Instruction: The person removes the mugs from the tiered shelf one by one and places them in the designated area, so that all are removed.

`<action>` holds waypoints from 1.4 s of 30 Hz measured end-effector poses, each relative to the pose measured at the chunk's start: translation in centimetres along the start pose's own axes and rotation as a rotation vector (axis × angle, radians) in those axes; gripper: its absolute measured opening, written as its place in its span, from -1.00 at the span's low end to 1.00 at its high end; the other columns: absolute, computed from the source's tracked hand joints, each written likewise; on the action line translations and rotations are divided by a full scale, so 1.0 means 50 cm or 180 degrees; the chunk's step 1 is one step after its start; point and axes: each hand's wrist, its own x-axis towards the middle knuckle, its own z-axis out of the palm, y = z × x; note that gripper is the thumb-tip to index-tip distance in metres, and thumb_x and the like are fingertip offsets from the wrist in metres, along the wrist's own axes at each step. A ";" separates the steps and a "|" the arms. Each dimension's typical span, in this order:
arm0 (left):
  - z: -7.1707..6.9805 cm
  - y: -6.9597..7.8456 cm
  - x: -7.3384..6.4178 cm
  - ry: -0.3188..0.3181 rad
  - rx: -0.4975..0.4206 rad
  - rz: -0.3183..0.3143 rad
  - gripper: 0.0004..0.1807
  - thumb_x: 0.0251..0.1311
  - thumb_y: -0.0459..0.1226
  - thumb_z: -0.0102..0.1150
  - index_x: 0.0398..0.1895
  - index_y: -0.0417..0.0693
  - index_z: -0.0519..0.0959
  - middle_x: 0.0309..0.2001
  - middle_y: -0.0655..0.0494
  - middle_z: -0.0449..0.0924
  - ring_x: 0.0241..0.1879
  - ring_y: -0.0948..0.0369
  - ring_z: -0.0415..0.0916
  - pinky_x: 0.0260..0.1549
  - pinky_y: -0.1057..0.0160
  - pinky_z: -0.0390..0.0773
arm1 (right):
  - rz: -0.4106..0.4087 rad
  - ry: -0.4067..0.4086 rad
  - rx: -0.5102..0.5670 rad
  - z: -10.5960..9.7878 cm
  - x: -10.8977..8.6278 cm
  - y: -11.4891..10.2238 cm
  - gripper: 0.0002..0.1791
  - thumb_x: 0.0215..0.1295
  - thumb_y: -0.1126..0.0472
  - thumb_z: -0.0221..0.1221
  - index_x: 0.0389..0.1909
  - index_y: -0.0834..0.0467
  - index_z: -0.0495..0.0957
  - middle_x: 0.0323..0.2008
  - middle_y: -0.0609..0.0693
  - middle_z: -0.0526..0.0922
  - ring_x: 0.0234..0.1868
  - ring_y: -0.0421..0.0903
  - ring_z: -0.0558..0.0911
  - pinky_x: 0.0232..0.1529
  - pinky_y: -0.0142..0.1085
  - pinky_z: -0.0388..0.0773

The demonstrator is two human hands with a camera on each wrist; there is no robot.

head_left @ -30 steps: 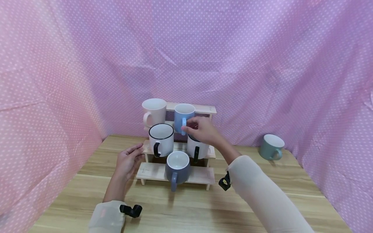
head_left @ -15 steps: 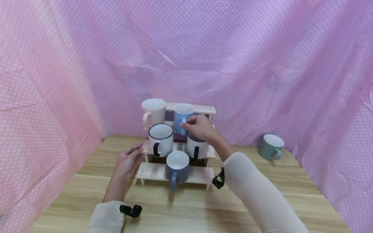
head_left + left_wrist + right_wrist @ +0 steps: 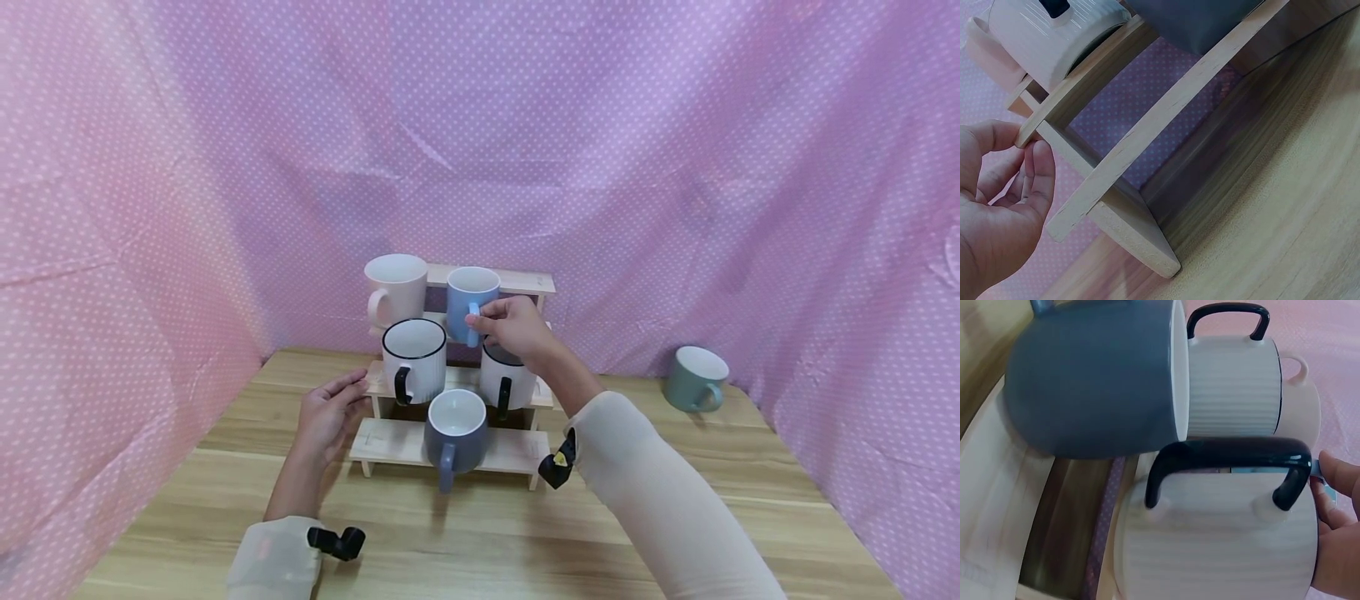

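My right hand [image 3: 519, 332] pinches the handle of a light blue mug [image 3: 461, 312], which stands upright on an upper step of a pale wooden tiered rack [image 3: 517, 450]. In the right wrist view that mug is mostly hidden behind a white mug with a black handle [image 3: 1229, 544]; only my fingers [image 3: 1338, 475] and a bit of blue show. My left hand [image 3: 326, 421] grips the left end of the rack's middle board, thumb above and fingers below, as the left wrist view shows at the board end [image 3: 1032, 128].
A pale pink mug [image 3: 405, 296] stands left of the blue one. Another white black-rimmed mug [image 3: 427, 367] is on the middle step, a grey-blue mug [image 3: 468, 450] on the lowest. A green mug [image 3: 682, 383] lies tilted at the table's back right, near the pink dotted cloth [image 3: 750, 250].
My right wrist and forearm have swung a little to the left while the fingers stay at the blue mug's handle. The mug has barely shifted left. My left hand stays put.
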 end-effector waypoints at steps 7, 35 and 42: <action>0.003 0.001 -0.001 0.0010 0.0043 -0.0052 -0.64 0.36 -0.46 0.25 0.19 -0.37 0.56 -0.24 0.20 0.74 -0.32 0.34 0.65 -0.15 0.42 0.74 | -0.0030 0.0024 0.0366 0.002 -0.002 0.000 -0.80 0.46 0.24 0.25 -0.18 0.35 0.62 -0.13 0.16 0.67 -0.12 0.00 0.68 0.00 -0.23 0.75; 0.000 -0.003 -0.003 -0.0019 0.0021 -0.0055 -0.61 0.36 -0.45 0.26 0.21 -0.38 0.54 -0.22 0.21 0.74 -0.31 0.33 0.65 -0.09 0.38 0.74 | -0.0826 0.0111 0.1050 -0.025 -0.008 -0.024 -0.83 0.46 0.40 0.17 -0.17 0.51 0.54 -0.26 0.19 0.59 -0.22 -0.03 0.70 0.02 -0.12 0.76; -0.002 0.001 -0.005 -0.0039 0.0073 -0.0030 -0.66 0.38 -0.43 0.25 0.19 -0.32 0.59 -0.22 0.22 0.75 -0.30 0.34 0.66 -0.08 0.37 0.74 | -0.0754 0.0177 0.0983 -0.053 -0.019 -0.034 -0.79 0.49 0.35 0.16 -0.07 0.48 0.52 -0.22 0.18 0.60 -0.20 -0.04 0.72 0.05 -0.15 0.75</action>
